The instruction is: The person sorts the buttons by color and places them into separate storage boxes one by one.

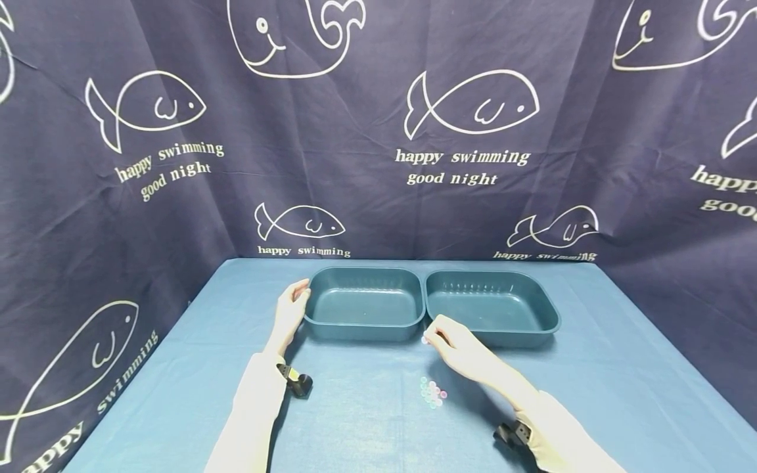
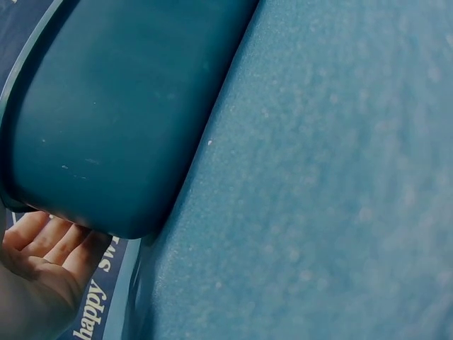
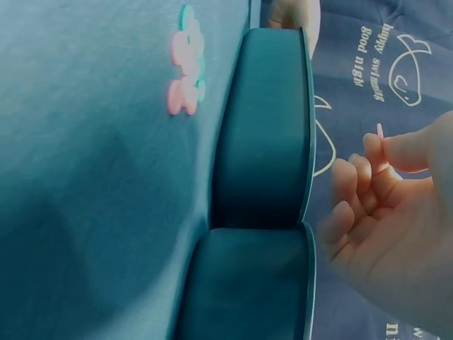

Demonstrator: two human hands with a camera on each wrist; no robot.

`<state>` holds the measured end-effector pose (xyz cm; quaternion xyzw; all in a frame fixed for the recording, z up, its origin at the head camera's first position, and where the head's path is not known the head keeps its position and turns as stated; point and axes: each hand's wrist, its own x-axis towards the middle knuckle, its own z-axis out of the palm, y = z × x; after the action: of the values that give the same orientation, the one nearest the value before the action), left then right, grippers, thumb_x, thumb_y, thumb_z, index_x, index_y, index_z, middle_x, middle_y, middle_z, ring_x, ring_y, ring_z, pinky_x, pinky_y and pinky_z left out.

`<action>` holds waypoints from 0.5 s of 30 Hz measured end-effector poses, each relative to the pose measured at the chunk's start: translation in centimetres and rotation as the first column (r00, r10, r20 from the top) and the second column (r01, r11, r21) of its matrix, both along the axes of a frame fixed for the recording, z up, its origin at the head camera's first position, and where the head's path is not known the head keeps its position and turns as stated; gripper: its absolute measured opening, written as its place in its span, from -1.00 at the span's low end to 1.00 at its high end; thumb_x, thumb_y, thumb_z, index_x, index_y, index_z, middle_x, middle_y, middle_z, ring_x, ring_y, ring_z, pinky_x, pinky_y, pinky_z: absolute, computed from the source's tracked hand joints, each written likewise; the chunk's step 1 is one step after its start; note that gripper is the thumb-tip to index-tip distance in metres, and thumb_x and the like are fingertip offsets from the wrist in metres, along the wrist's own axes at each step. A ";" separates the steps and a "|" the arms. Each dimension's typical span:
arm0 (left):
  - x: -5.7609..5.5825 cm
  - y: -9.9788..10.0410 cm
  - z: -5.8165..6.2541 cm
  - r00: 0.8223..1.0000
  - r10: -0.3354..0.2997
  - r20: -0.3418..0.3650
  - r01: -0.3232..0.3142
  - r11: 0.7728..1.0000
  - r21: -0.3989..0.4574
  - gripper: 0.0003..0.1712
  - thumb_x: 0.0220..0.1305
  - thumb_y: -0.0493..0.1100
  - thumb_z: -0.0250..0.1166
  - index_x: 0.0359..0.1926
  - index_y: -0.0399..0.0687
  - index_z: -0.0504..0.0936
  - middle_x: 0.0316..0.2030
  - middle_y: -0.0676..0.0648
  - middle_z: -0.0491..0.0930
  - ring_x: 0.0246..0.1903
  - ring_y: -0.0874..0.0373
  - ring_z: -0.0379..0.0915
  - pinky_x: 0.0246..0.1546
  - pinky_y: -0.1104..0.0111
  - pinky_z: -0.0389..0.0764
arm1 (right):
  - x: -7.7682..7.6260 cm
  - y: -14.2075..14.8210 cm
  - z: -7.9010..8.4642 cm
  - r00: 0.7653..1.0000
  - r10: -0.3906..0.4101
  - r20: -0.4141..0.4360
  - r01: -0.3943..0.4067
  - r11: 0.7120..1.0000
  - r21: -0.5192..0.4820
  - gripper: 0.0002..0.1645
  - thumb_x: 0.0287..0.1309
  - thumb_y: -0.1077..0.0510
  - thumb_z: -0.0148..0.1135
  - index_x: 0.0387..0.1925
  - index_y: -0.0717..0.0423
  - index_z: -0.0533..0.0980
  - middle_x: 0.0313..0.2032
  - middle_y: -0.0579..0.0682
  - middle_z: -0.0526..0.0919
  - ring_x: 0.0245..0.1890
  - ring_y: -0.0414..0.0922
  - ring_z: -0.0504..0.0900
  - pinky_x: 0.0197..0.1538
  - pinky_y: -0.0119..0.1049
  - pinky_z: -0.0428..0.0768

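My left hand (image 1: pixel 290 314) rests at the left end of the left teal bin (image 1: pixel 363 332). In the left wrist view, its fingers (image 2: pixel 60 244) lie fairly straight against the bin's outer wall. My right hand (image 1: pixel 461 348) pinches a small pink disc (image 3: pixel 380 131) between thumb and index finger, the other fingers loosely curled. It hovers just before the near left corner of the right teal bin (image 1: pixel 514 338), close to where the two bins meet. A little cluster of pink and pale green discs (image 1: pixel 432 393) lies on the table nearer to me.
Both bins stand side by side on a blue table cover (image 1: pixel 367 407); no discs are visible inside them in the head view. A dark blue curtain (image 1: pixel 378 131) printed with white fish and lettering hangs behind the table and along both sides.
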<state>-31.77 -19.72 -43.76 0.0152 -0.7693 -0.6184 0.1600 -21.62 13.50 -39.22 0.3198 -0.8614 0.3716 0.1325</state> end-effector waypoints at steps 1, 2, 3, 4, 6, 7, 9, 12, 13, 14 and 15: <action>0.0 0.0 0.0 1.000 -0.003 0.000 0.003 1.000 0.005 -0.61 0.21 -0.24 0.04 0.07 -0.24 0.38 0.06 -0.26 0.39 0.10 -0.02 0.29 0.13 0.22 0.26 | -0.1 -0.1 0.1 1.000 -0.003 -0.003 0.003 1.000 -0.003 -0.87 0.08 0.22 0.08 -0.54 -0.01 0.42 -0.55 -0.25 0.36 -0.53 -0.37 0.29 -0.42 -0.49 0.33; 0.0 0.0 0.0 1.000 -0.004 0.001 0.004 1.000 0.012 -0.60 0.21 -0.23 0.04 0.07 -0.24 0.38 0.07 -0.27 0.39 0.10 -0.03 0.28 0.13 0.22 0.25 | -0.2 -0.2 0.2 1.000 -0.006 -0.002 0.006 1.000 -0.006 -0.87 0.08 0.22 0.08 -0.54 -0.02 0.42 -0.54 -0.25 0.37 -0.52 -0.37 0.30 -0.41 -0.48 0.34; 0.0 0.0 0.0 1.000 -0.007 0.002 0.007 1.000 0.016 -0.60 0.21 -0.23 0.04 0.08 -0.25 0.37 0.07 -0.27 0.38 0.11 -0.03 0.27 0.14 0.21 0.25 | -0.3 -0.2 0.2 1.000 -0.013 0.002 0.013 1.000 -0.008 -0.86 0.08 0.22 0.08 -0.54 -0.04 0.42 -0.54 -0.25 0.38 -0.52 -0.37 0.30 -0.41 -0.48 0.34; 0.0 0.1 0.0 1.000 -0.010 0.000 0.010 1.000 0.022 -0.59 0.21 -0.23 0.04 0.08 -0.26 0.37 0.08 -0.28 0.37 0.11 -0.04 0.27 0.14 0.20 0.24 | -0.4 -0.3 0.3 1.000 -0.018 0.006 0.018 1.000 -0.010 -0.85 0.08 0.22 0.07 -0.54 -0.07 0.41 -0.54 -0.26 0.38 -0.52 -0.37 0.30 -0.41 -0.48 0.34; -0.1 0.1 0.0 1.000 -0.017 -0.002 0.017 0.999 0.027 -0.59 0.22 -0.23 0.03 0.09 -0.27 0.36 0.09 -0.30 0.36 0.12 -0.06 0.25 0.15 0.19 0.22 | -0.6 -0.4 0.4 1.000 -0.029 0.012 0.029 0.999 -0.015 -0.83 0.09 0.22 0.07 -0.55 -0.10 0.40 -0.55 -0.25 0.37 -0.53 -0.37 0.29 -0.42 -0.48 0.33; -0.1 0.1 0.0 1.000 -0.018 -0.005 0.018 1.000 0.026 -0.59 0.22 -0.24 0.03 0.09 -0.27 0.36 0.09 -0.30 0.36 0.12 -0.06 0.25 0.15 0.19 0.22 | -0.8 -0.5 0.4 0.999 -0.033 0.012 0.033 0.999 -0.018 -0.83 0.09 0.21 0.07 -0.55 -0.11 0.40 -0.56 -0.25 0.36 -0.54 -0.37 0.28 -0.43 -0.48 0.32; 0.0 0.1 0.1 1.000 -0.015 -0.011 0.015 1.000 0.015 -0.60 0.22 -0.24 0.03 0.08 -0.27 0.37 0.08 -0.28 0.37 0.12 -0.05 0.26 0.14 0.20 0.23 | -1.0 -0.6 0.4 0.999 -0.036 0.013 0.037 0.999 -0.026 -0.83 0.08 0.21 0.08 -0.55 -0.11 0.40 -0.57 -0.24 0.36 -0.55 -0.36 0.28 -0.45 -0.48 0.32; 0.0 0.1 0.1 1.000 -0.004 -0.021 0.004 1.000 -0.009 -0.63 0.21 -0.26 0.03 0.05 -0.26 0.39 0.06 -0.26 0.39 0.10 -0.03 0.29 0.12 0.23 0.27 | -1.4 -0.8 0.4 0.999 -0.038 0.011 0.039 0.999 -0.029 -0.85 0.08 0.20 0.08 -0.55 -0.08 0.41 -0.56 -0.23 0.38 -0.54 -0.36 0.28 -0.44 -0.48 0.32; 0.0 0.1 0.0 1.000 0.001 -0.025 -0.002 1.000 -0.016 -0.64 0.20 -0.27 0.03 0.03 -0.26 0.40 0.05 -0.25 0.41 0.09 -0.02 0.31 0.11 0.24 0.28 | -1.5 -0.9 0.5 0.999 -0.039 0.012 0.039 0.999 -0.029 -0.86 0.08 0.20 0.08 -0.54 -0.06 0.42 -0.55 -0.22 0.40 -0.54 -0.35 0.29 -0.43 -0.47 0.33; 0.0 0.0 0.0 1.000 0.005 -0.030 -0.006 1.000 -0.019 -0.65 0.20 -0.27 0.04 0.02 -0.26 0.41 0.04 -0.25 0.42 0.07 -0.02 0.32 0.11 0.25 0.29 | -1.7 -1.0 0.5 0.999 -0.038 0.015 0.039 0.999 -0.029 -0.87 0.09 0.20 0.08 -0.53 -0.04 0.43 -0.54 -0.22 0.41 -0.53 -0.35 0.30 -0.42 -0.47 0.34; -0.1 0.0 -0.1 0.999 0.009 -0.034 -0.010 1.000 -0.019 -0.65 0.19 -0.27 0.04 0.01 -0.26 0.42 0.03 -0.25 0.43 0.06 -0.01 0.33 0.10 0.25 0.30 | -1.8 -1.1 0.6 0.999 -0.041 0.019 0.041 0.999 -0.027 -0.88 0.09 0.19 0.07 -0.53 -0.04 0.44 -0.54 -0.22 0.42 -0.52 -0.35 0.31 -0.40 -0.46 0.34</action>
<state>-31.84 -19.75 -43.85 0.0069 -0.7724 -0.6103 0.1761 -23.41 12.44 -38.65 0.2969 -0.8637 0.3837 0.1367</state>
